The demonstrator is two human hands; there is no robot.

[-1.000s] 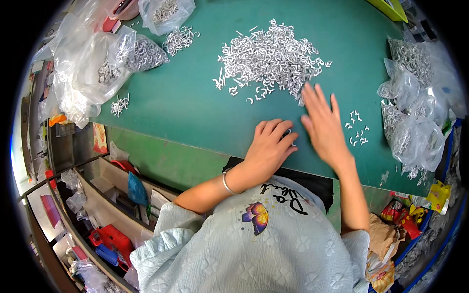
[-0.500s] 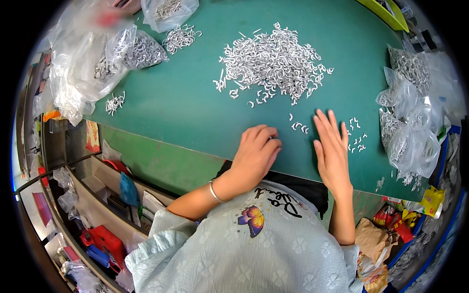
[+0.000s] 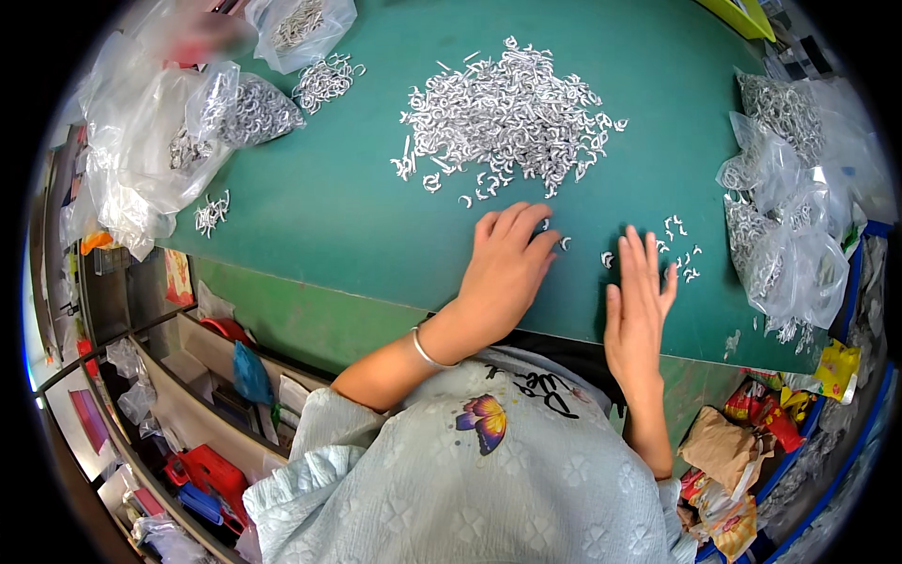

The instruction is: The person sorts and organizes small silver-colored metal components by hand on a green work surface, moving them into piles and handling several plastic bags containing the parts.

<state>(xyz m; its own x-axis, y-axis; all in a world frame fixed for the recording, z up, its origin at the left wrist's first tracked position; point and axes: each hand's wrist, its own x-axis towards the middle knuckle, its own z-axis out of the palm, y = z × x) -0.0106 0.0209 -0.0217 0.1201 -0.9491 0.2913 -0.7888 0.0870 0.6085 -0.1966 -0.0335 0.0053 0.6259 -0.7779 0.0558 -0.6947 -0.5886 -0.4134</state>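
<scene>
A large heap of small curved silvery metal pieces (image 3: 512, 113) lies on the green tabletop. My left hand (image 3: 507, 268) is just in front of it, palm down, fingers bent and apart. Its fingertips are at a loose curved piece (image 3: 545, 226), with another piece (image 3: 565, 243) just beside them. My right hand (image 3: 637, 310) rests flat on the table, fingers stretched out. Left of its fingers lies a single curved piece (image 3: 607, 258). To its right, a loose scatter of similar pieces (image 3: 691, 251) is partly covered by the fingers. Neither hand visibly holds anything.
Clear plastic bags of metal pieces stand at the left (image 3: 249, 108) and right (image 3: 785, 221). A small pile of hooked pieces (image 3: 326, 82) sits at the back left, a smaller one (image 3: 212, 212) near the left edge. A yellow-green bin (image 3: 742, 17) stands back right.
My left hand has reached forward and right to the loose pieces. One piece now lies apart beside my right hand, which has shifted slightly. The whole view has moved a little.
</scene>
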